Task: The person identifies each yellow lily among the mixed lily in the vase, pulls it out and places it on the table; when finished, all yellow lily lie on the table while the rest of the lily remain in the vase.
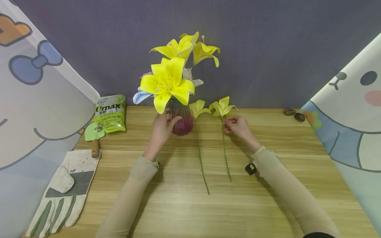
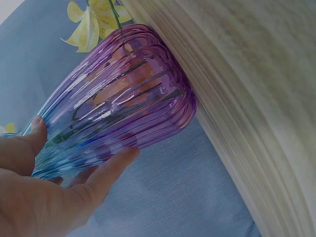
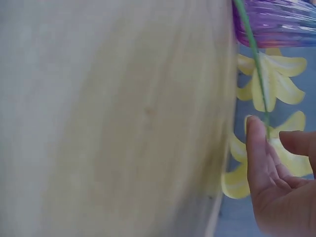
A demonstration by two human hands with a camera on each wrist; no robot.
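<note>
A ribbed glass vase (image 2: 118, 98), purple at its base and bluish toward the neck, stands near the table's back edge. Large yellow lilies (image 1: 169, 82) with white, blue and purple blooms fill it. My left hand (image 1: 160, 130) holds the vase, thumb on one side and fingers on the other. Two single lilies lie right of it: one lily (image 1: 197, 108) is nearest the vase, the other lily (image 1: 222, 106) by my right hand (image 1: 238, 127). That hand's thumb and fingertips are at the stem just below the bloom; the right wrist view shows the stem between parted fingertips.
At left lie a green Umax bag (image 1: 110, 114), a small green trowel (image 1: 94, 132) with a wooden handle, and work gloves (image 1: 66, 188). A small black object (image 1: 250, 168) sits by the right sleeve. Dark stones (image 1: 299, 117) lie at the back right. A grey wall (image 1: 262, 59) rises behind.
</note>
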